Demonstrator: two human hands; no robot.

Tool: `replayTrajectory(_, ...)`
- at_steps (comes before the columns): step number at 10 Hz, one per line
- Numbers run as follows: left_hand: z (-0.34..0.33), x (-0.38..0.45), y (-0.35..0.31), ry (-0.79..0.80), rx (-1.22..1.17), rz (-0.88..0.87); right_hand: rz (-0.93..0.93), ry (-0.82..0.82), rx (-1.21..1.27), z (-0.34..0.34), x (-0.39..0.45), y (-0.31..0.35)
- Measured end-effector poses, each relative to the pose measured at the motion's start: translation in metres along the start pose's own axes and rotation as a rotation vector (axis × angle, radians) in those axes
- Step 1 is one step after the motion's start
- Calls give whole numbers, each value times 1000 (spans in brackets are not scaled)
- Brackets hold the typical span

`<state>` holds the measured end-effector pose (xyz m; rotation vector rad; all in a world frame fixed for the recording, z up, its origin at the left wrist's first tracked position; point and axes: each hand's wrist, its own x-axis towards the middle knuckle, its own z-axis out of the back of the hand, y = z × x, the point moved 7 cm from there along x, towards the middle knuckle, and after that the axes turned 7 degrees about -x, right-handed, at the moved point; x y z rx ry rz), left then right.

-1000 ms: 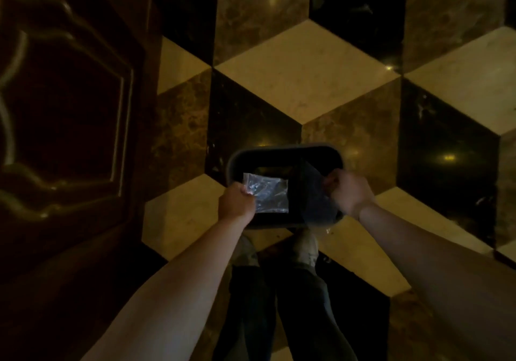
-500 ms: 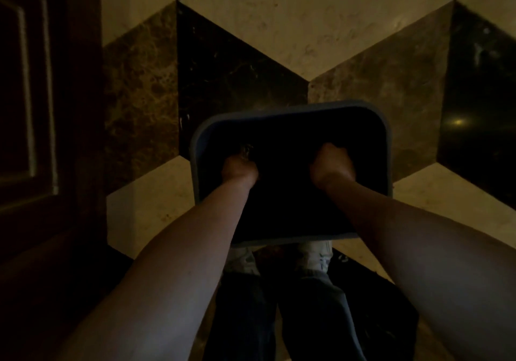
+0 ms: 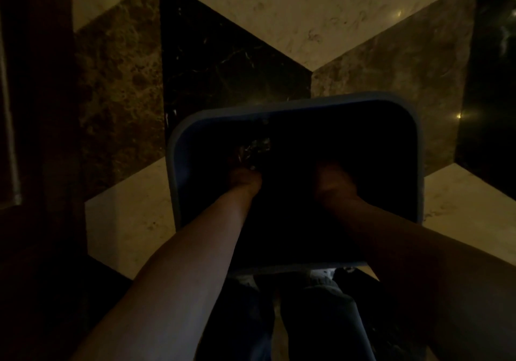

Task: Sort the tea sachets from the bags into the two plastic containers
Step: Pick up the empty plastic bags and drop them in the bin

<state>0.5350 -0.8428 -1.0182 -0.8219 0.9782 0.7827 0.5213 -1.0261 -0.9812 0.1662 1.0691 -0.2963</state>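
Both your hands reach down inside the dark bin point(image 3: 178, 165), which stands on the patterned marble floor point(image 3: 307, 20) just ahead of your feet. Your left hand point(image 3: 245, 178) touches a crinkled clear bag point(image 3: 252, 150) inside the bin. The grip of either hand, including your right hand point(image 3: 333, 178), cannot be made out in the dark.

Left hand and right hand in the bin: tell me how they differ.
The left hand sits by crinkled clear plastic; the right hand shows none near it. The left hand is better lit, the right hand darker. Both are inside the dark bin; their grips are too dim to read.
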Motion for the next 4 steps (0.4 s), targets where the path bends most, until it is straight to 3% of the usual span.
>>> replayTrajectory(2,2,-27,-6,56,12,12,69,26,-49,11,-21,14)
replayTrajectory(4,27,-84,-31,28,-2,-38,82,-89,-78,59,-82,24)
